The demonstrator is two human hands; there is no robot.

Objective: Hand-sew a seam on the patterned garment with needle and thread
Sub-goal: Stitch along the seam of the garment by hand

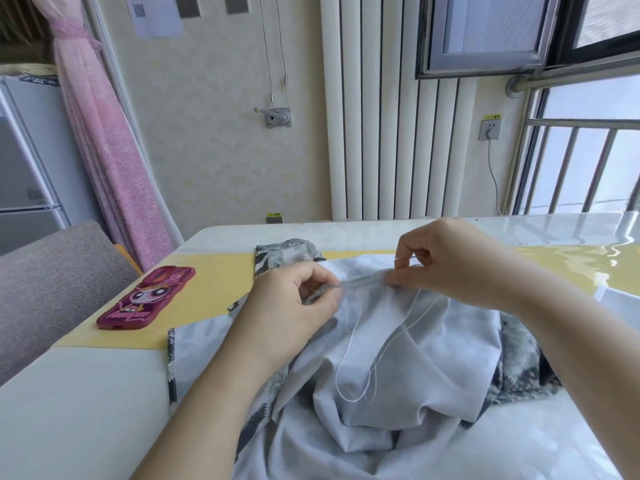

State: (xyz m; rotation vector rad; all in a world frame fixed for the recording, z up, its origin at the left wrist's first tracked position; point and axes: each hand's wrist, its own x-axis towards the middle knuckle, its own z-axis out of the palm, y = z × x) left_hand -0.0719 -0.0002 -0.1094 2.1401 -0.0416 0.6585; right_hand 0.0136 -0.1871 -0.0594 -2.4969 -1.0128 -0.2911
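Observation:
The patterned garment [398, 375] lies bunched on the table, pale inside facing up, with grey-black print showing at its edges. My left hand [298, 306] pinches the folded seam edge between thumb and fingers. My right hand [446, 261] holds the same seam further right and pinches a thin silver needle [403, 259] whose tip points left. A white thread [363, 362] loops loosely across the cloth below the hands.
A pink cartoon phone case [145, 299] lies on the yellow table cover [214, 278] at the left. A grey sofa arm [52, 289] stands beside the table's left edge. A white radiator [388, 133] and a window are behind.

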